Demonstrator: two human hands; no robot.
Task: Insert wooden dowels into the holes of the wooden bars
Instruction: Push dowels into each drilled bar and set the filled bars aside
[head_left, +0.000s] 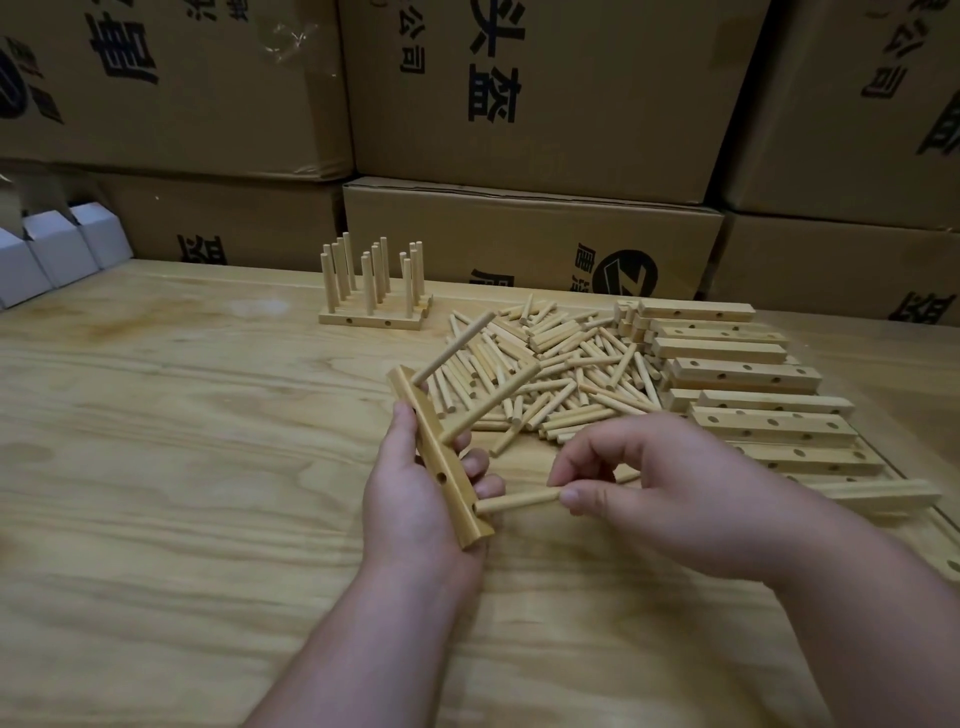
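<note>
My left hand (410, 493) grips a wooden bar (441, 462) held above the table, its long axis running from far left to near right. Two dowels (488, 402) stick out of the bar toward the far right. My right hand (660, 478) pinches a third dowel (519, 503) between thumb and forefinger, its left tip at the bar's nearest hole. One empty hole shows on the bar's side face. A heap of loose dowels (561, 374) lies just beyond my hands.
Several bare wooden bars (737, 374) with holes are stacked at the right. Finished bars with upright dowels (374, 283) stand at the back of the wooden table (182, 467). Cardboard boxes (545, 93) wall the rear; small white boxes (57, 249) sit far left.
</note>
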